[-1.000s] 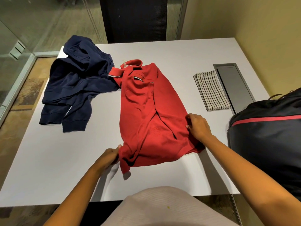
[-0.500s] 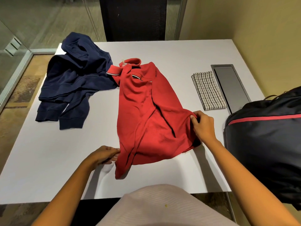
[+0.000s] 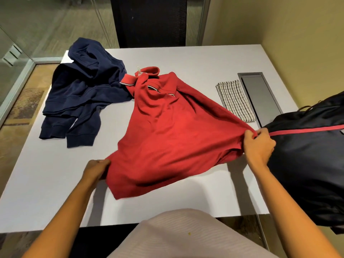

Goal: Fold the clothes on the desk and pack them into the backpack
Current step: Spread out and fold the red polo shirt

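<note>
Red polo shirt [image 3: 167,136] has an unreadable neck label [image 3: 138,70].

You are in an office: glass partition [image 3: 28,38] upper left, mesh chair back [image 3: 149,21] top centre, a cable hatch [image 3: 260,95] set in the white desk [image 3: 204,60] at right.

The light in here is warm and rather dim, coming from overhead and turning the wall [image 3: 297,34] yellowish. The pale counter [image 3: 186,58] takes soft grey shadows under the raised hem of the red shirt [image 3: 167,136] and below the left hand [image 3: 96,169], whose edge is a little smeared. The backpack [image 3: 307,164] shows a dull sheen. Faint reflections sit on the glass wall [image 3: 46,25]. The wide lens bows the counter's edges, and the whole picture is slightly soft.
</note>
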The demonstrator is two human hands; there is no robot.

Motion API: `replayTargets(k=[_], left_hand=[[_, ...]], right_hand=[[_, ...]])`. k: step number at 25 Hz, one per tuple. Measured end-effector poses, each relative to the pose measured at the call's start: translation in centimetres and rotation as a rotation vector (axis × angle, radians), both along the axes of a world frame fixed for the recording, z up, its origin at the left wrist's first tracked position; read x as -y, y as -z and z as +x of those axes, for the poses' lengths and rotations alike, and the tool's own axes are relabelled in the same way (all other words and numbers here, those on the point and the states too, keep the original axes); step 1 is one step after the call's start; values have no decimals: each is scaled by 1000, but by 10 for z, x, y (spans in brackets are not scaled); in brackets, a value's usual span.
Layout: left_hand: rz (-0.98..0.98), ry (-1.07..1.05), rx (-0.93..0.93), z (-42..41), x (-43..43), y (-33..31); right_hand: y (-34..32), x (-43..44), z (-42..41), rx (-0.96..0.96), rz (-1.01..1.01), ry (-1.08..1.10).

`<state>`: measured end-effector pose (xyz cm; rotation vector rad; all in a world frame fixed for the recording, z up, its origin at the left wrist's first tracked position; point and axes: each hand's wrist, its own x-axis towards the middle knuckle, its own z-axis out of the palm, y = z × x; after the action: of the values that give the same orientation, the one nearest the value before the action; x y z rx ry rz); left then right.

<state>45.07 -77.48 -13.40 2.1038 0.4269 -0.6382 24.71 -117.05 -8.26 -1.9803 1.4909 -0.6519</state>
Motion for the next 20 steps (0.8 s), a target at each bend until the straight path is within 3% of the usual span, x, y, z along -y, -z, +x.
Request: replayTargets(k=[3,7,9,11,14,16,20], left_hand=[[238,-28,149,-4,-30,7],[358,46,136,-20,-45,24],[361,87,145,-23,-45,30],[355,115,165,-23,-40,32],[364,113,182,-23,-34,35],[394,112,149,-22,-38,39],[428,63,65,-21,-50,46]], right_hand=[[24,-10,-27,-330,-27,-30],[64,-34,-49,-698,36,-208],[79,-42,-48,-694,-151,-340],[86,-46,-39,-566,-304,-465],[98,-49,-22,-410,-315,-778],[114,-48,-21,-476,-402,-916],[127,-40,-31,-544,-361,-824]])
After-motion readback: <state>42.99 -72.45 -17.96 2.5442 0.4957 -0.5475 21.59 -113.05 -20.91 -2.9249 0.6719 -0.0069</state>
